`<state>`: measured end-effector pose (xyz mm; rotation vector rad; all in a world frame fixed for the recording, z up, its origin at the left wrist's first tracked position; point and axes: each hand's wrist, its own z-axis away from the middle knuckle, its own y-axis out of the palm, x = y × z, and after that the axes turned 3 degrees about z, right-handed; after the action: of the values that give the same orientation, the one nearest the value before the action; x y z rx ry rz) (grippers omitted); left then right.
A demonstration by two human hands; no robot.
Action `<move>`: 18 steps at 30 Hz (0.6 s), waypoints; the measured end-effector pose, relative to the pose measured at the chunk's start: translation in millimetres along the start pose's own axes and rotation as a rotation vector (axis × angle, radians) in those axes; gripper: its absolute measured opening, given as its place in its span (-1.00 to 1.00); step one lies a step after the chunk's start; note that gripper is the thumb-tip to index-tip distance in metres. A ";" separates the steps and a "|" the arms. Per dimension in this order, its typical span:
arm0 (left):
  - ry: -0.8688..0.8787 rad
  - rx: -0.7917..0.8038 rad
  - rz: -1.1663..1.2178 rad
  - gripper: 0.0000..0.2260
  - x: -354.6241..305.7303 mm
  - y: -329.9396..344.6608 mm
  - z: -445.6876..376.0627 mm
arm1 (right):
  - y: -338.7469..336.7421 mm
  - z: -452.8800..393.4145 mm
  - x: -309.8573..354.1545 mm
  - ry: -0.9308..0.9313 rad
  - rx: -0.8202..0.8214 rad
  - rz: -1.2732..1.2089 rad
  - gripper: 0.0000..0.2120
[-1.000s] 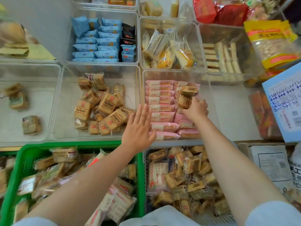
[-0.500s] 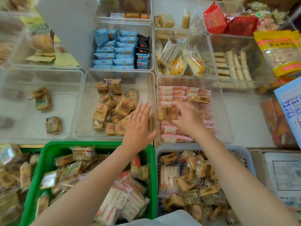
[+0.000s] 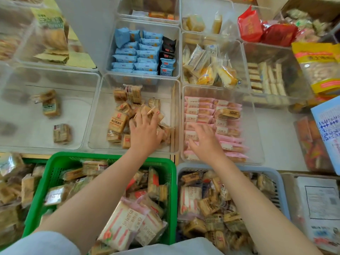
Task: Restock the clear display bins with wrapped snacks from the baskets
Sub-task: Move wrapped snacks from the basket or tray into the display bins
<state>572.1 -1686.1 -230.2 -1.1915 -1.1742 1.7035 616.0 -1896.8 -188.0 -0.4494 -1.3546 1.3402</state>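
Observation:
My left hand (image 3: 145,131) reaches into the middle clear bin (image 3: 100,126) and rests on the pile of tan wrapped snacks (image 3: 117,122), its fingers closed around one tan pack (image 3: 150,111). Over the rows of pink wrapped snacks (image 3: 199,109) in the right clear bin (image 3: 256,137) hovers my right hand (image 3: 206,142), fingers spread and holding nothing. One stray tan pack (image 3: 229,113) lies on top of the pink ones. Below the bins, the green basket (image 3: 55,162) and the grey-blue basket (image 3: 277,179) hold mixed wrapped snacks.
The left clear bin (image 3: 88,100) holds three loose packs. Behind are bins with blue packs (image 3: 136,52), yellow cake packs (image 3: 207,67) and wafer bars (image 3: 265,80). Red bags (image 3: 265,30), a yellow bag (image 3: 320,61) and a blue-white box (image 3: 329,129) crowd the right side.
The tan pack went from my right hand over the pink bin to my left hand, which moved forward into the middle bin. My right hand is now empty and drew back. The camera shifted right.

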 end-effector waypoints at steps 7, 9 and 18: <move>0.302 0.155 0.106 -0.33 -68.0 32.6 19.1 | -22.4 -32.3 -54.1 0.192 -0.201 0.147 -0.50; 0.282 0.162 0.039 -0.31 -74.4 46.9 22.5 | -31.9 -46.2 -72.5 0.274 -0.256 0.171 -0.51; 0.275 0.122 -0.021 -0.34 -75.6 53.3 23.3 | -42.9 -83.9 -123.4 0.534 -0.200 0.228 -0.50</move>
<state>569.0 -1777.9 -256.2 -1.2855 -0.9003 1.5156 743.4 -1977.3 -225.8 -1.0432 -1.0088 1.1535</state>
